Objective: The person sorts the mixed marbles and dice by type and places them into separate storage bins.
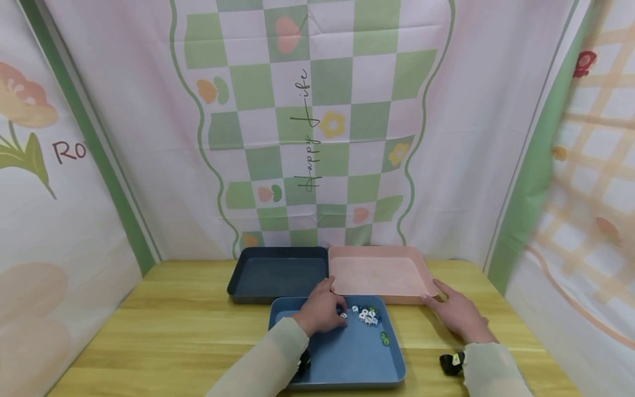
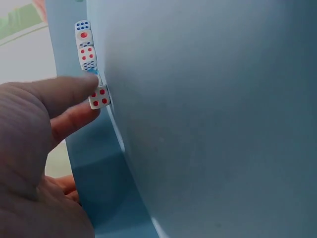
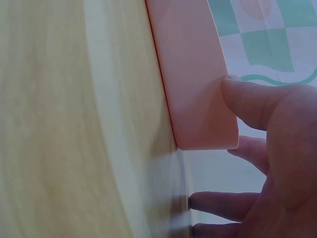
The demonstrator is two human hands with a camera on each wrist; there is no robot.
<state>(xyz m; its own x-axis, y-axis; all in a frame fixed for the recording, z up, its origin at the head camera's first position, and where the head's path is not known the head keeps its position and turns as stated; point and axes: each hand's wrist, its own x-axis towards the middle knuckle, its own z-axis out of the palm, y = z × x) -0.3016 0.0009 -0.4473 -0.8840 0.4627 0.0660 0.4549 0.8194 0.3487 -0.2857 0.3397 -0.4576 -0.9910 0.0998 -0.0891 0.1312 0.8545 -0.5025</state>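
My left hand (image 1: 322,310) reaches over the back rim of the blue tray (image 1: 342,358). In the left wrist view its thumb and a finger pinch a white die (image 2: 100,97) with four red dots, by the tray wall. Further white dice (image 2: 85,47) stand lined up just beyond the thumb. My right hand (image 1: 456,313) holds the near right corner of the pink tray (image 1: 379,298). Its thumb rests at the rim, with a finger round the corner and the other fingers spread below.
More white dice (image 1: 369,315) cluster with dark and green pieces in the blue tray's back right. A small green piece (image 1: 385,338) lies near its right wall. A dark navy tray (image 1: 278,300) stands behind at left, beside the pink one. Patterned curtains (image 1: 317,127) enclose the wooden table (image 1: 163,331).
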